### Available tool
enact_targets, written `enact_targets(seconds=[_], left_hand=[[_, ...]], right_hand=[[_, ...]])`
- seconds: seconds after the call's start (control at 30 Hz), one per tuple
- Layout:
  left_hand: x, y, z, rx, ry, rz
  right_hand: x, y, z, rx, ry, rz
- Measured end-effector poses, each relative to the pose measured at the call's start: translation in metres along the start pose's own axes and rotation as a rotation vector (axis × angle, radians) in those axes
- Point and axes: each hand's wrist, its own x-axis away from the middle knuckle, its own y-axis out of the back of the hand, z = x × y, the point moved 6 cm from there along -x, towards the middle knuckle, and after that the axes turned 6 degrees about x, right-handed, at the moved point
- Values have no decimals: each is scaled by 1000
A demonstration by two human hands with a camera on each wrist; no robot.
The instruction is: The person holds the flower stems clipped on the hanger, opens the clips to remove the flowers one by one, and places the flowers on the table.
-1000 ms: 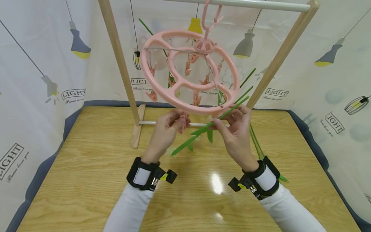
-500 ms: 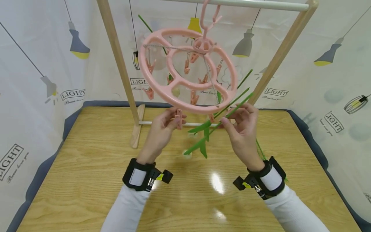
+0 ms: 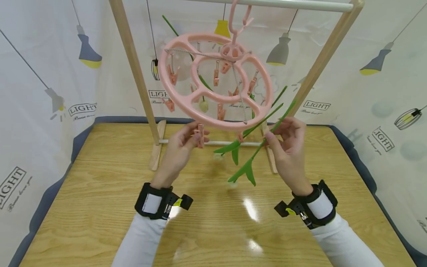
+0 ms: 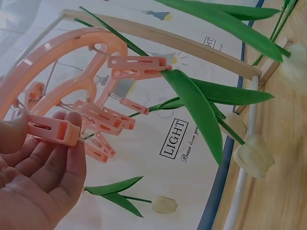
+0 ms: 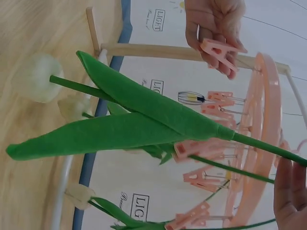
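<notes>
Hands part beneath a pink rack (image 5: 273, 103), at the center of the head view, and a tulip (image 5: 163, 115) swings clear. The right hand (image 3: 289, 142), right of center, sits farther toward the right edge than a second ago, its thumb and fingers closed in a pinch on the tulip's green stem. The flower, at lower center a moment earlier, now slants down just right of there, leaves and white bud hanging above the worktop (image 3: 100, 207).

The left hand (image 3: 178, 154), left of center, has eased slightly leftward, its thumb and fingers pinching a peg (image 4: 50, 129) below the rack's near rim. No stem runs through that peg; whether its mouth is parted cannot be told.

The widening gap brings a second tulip (image 3: 228, 147) into plainer sight between the hands. A second peg (image 4: 136, 66) appears to have it by the stem, head down — the two stems, crossed close together a second ago, now run side by side and apart.

For the work, the shift seems to mean one flower secured and one loose: the tulip in the right hand looks free of every peg, and stem and left-hand peg stand well apart. Farther back, a third tulip (image 3: 204, 106) dangles behind the rack.
</notes>
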Motion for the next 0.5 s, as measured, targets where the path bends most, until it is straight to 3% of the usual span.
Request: enact_targets(seconds=[0.5], left_hand=[[1,11,2,4,9,-72]], right_hand=[[-21,35,18,105,65,-162]])
